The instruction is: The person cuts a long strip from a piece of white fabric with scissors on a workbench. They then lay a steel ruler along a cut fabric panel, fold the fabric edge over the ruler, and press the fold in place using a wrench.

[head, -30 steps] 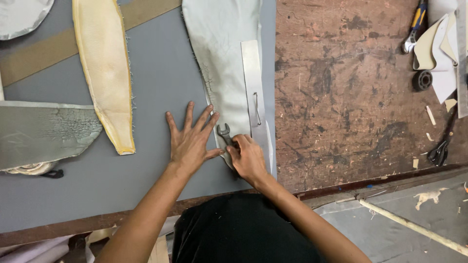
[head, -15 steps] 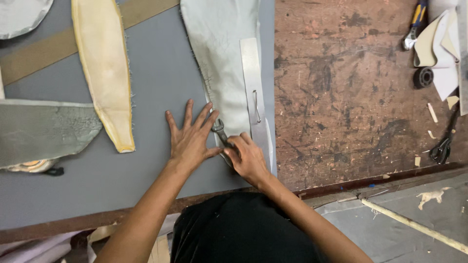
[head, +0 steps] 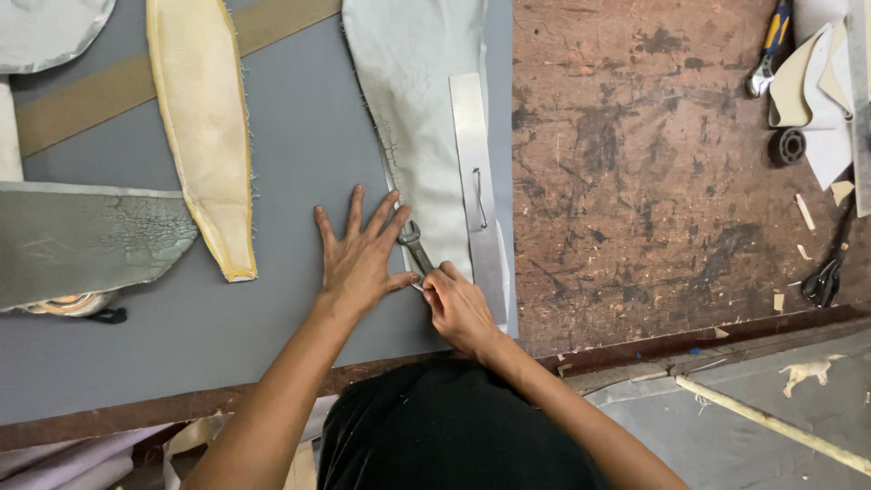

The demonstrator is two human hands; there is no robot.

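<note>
Seen from above, a worn brown wooden workbench (head: 671, 181) fills the right half of the view. A large grey mat (head: 299, 163) covers its left half.

On the mat lie several long cut pieces of material. A pale silvery-grey tapered piece (head: 417, 118) runs from the top edge down toward the person, its narrow end closest to them. A flat metal ruler (head: 476, 172) with a small wire handle lies along that piece's right edge. Left of it, well apart, lies a cream-yellow tapered piece (head: 204, 127). At the far left a darker grey, cracked-looking piece (head: 82, 240) reaches in from the edge.

The person's left hand (head: 358, 259) is pressed flat on the mat with fingers spread wide, holding nothing; its fingertips touch the left edge of the silvery piece. The right hand (head: 458, 308) is clenched around the handle of a small metal wrench (head: 415, 247). The wrench lies tilted on the narrow lower end of the silvery piece, just beside the left hand's thumb and forefinger, with its open head pointing away from the person.

At the far right of the bench lie black scissors (head: 826, 281), a small black ring-shaped roller (head: 787, 145), and a tool with a blue and yellow handle (head: 771, 45) near pale offcuts.
</note>
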